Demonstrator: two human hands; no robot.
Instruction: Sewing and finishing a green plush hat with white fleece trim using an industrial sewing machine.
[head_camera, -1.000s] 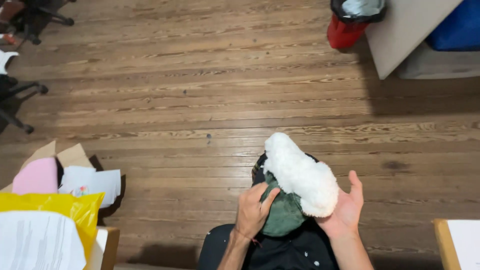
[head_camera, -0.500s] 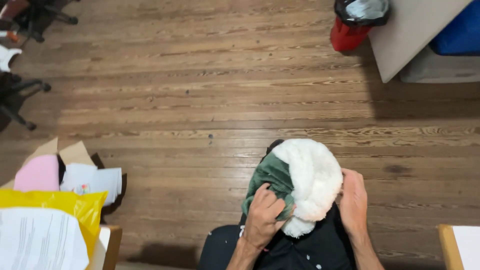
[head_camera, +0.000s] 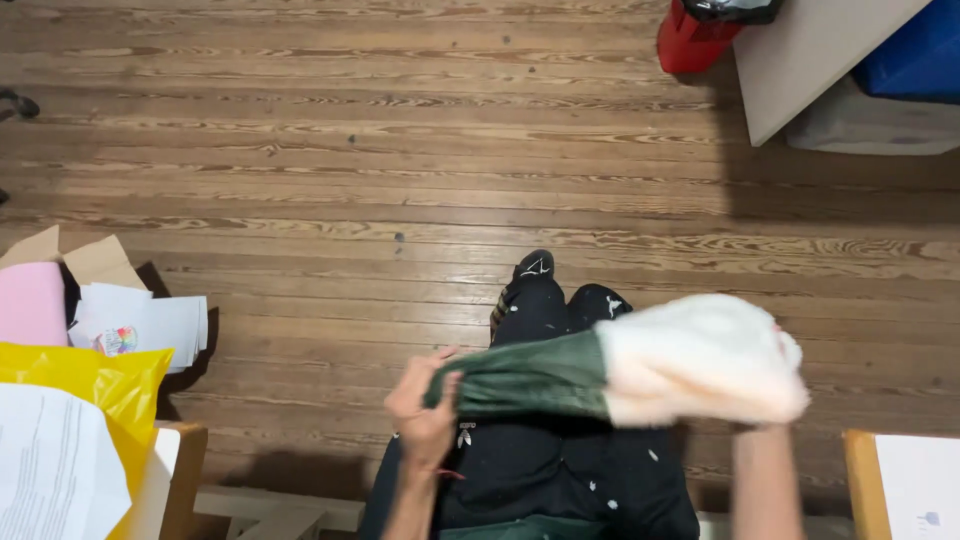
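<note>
Head view, looking down over my lap. I am holding a green and white garment (head_camera: 620, 375) stretched level above my dark trousers (head_camera: 550, 470), over the wooden floor (head_camera: 400, 150). My left hand (head_camera: 425, 405) is pinching the green end, its grip clamped on the cloth. My right hand (head_camera: 770, 390) is sitting inside the fluffy white end, so I cannot tell how its grip is standing. A yellow bag (head_camera: 95, 385), papers (head_camera: 150, 325) and a pink sheet (head_camera: 30, 300) are lying at the left; a red bin (head_camera: 695, 40) is standing at the top.
</note>
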